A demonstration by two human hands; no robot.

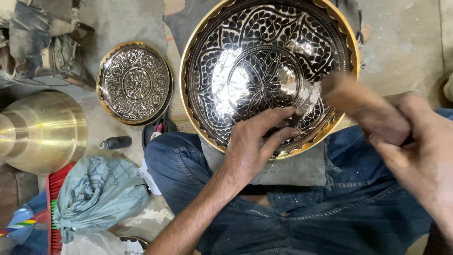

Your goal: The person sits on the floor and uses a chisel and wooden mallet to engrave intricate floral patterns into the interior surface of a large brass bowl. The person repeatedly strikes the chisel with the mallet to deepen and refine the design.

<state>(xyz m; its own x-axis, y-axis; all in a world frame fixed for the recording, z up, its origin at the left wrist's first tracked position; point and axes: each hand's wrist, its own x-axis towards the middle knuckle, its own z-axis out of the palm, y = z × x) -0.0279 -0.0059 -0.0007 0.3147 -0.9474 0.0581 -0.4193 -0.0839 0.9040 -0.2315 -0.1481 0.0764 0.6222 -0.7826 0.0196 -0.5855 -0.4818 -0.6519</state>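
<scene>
Brass, black-inlaid and engraved: a large round tray point(269, 71) with a scalloped gold rim stands tilted on the person's lap, its lower edge resting on a grey cloth pad point(292, 167) over blue jeans. Left hand point(257, 146) lies on the tray's lower face, fingers point(278, 115) spread narrow and pressed flat near the rim, seemingly pinning a small tool to the surface; tool too hidden to identify. Right hand point(417, 151) is motion-blurred, fingers closed around a wooden mallet point(361, 106) whose head sits just above the left fingertips.

Judgement: chasing or engraving stroke in progress, struck work on the lower border. Next blow calls for the left hand holding steady and the mallet landing square, clear of the fingertips.

Nearby on floor: smaller engraved plate point(134, 82), plain brass vessel point(40, 130), grey-green plastic bag point(96, 191), small dark bottle point(115, 142).
</scene>
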